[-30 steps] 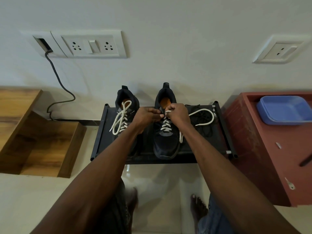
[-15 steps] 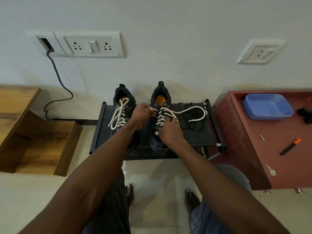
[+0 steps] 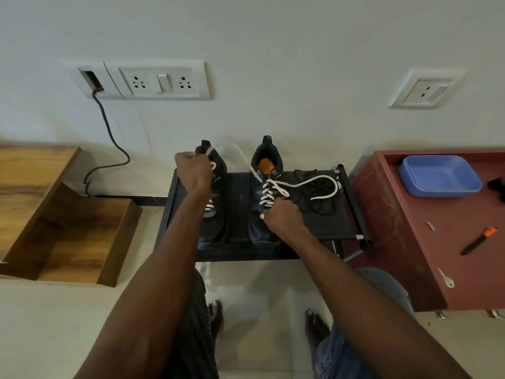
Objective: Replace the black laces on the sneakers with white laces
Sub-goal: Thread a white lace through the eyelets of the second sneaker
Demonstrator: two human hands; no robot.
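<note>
Since half a second ago, the left hand (image 3: 194, 170) is drawing a white lace (image 3: 247, 161) end up and away, fist clamped on it. Its partner, the right hand (image 3: 284, 218), is pinning the right sneaker (image 3: 264, 203) on the black rack (image 3: 322, 222). This looks like tightening the top eyelets; next, I judge, comes gathering the loose end for tying. Discarded black laces (image 3: 318, 196) are lying beside.

Dim, soft indoor light; wide-angle edge distortion; sharp focus.

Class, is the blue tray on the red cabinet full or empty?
Empty: the blue tray shows only its bare floor; nothing lies inside it.
</note>
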